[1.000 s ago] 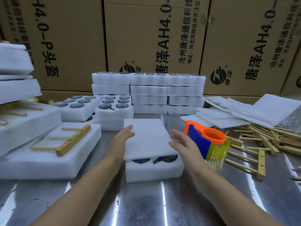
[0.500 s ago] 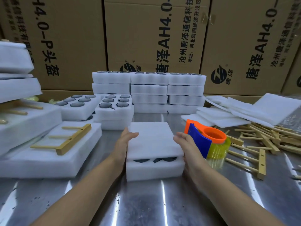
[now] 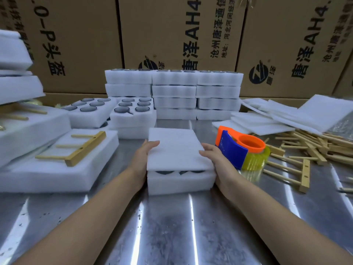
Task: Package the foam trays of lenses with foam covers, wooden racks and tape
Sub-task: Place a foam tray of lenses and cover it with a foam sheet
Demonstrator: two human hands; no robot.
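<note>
A thin, soft white foam cover [image 3: 175, 150] lies on a thick rectangular foam tray [image 3: 179, 183] at the centre of a scuffed, reflective metal table [image 3: 172, 226] — dark round lenses show in the gap at the near edge. The left hand [image 3: 142, 159] and right hand [image 3: 215, 161] flank the tray, fingers nearly straight, palms against its sides, fingertips resting on the cover's edges. An orange-and-blue tape dispenser [image 3: 242, 148] sits just beside the right hand; slatted wooden racks [image 3: 315, 146] lie heaped beyond.

Matt white foam cover [image 3: 175, 148], glossy scuffed metal table [image 3: 172, 226], bare wooden racks [image 3: 303, 150], shiny plastic tape dispenser [image 3: 242, 146].
</note>
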